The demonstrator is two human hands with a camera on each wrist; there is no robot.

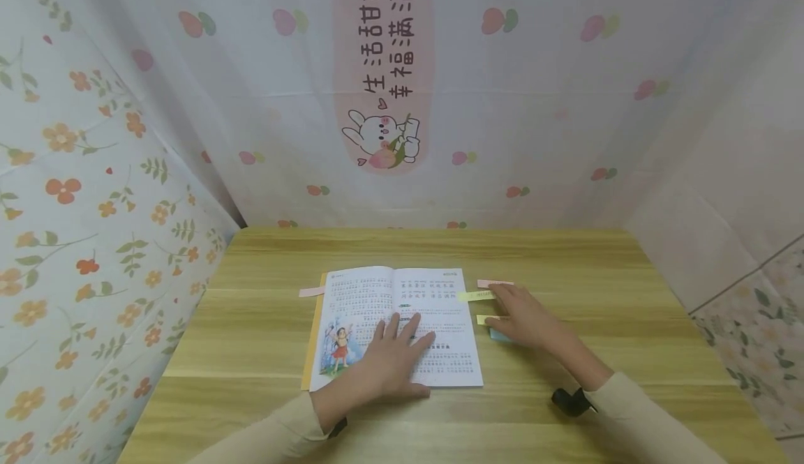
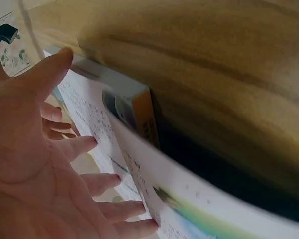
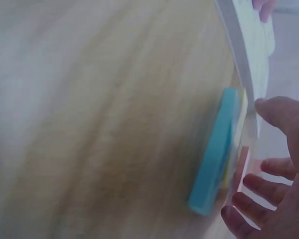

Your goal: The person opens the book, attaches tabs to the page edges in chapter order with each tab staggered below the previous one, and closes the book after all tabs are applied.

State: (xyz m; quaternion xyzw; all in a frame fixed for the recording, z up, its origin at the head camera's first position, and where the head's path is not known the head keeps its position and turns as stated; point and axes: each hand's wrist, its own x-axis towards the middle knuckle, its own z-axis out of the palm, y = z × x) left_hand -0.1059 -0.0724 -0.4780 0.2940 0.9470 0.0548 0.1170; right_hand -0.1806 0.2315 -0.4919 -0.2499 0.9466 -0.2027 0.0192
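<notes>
Left hand flat on open book (Chinese print).

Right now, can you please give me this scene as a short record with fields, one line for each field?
Surface: light wooden table
Main thing: open illustrated paperback book, lying flat
Left hand: fingers straight, resting on the book pages
Right hand: relaxed, beside the book's right edge
Near right hand: yellow paper sticky strip; pink sticky strip; blue sticky-note pad
Left of book: pink paper strip
</notes>
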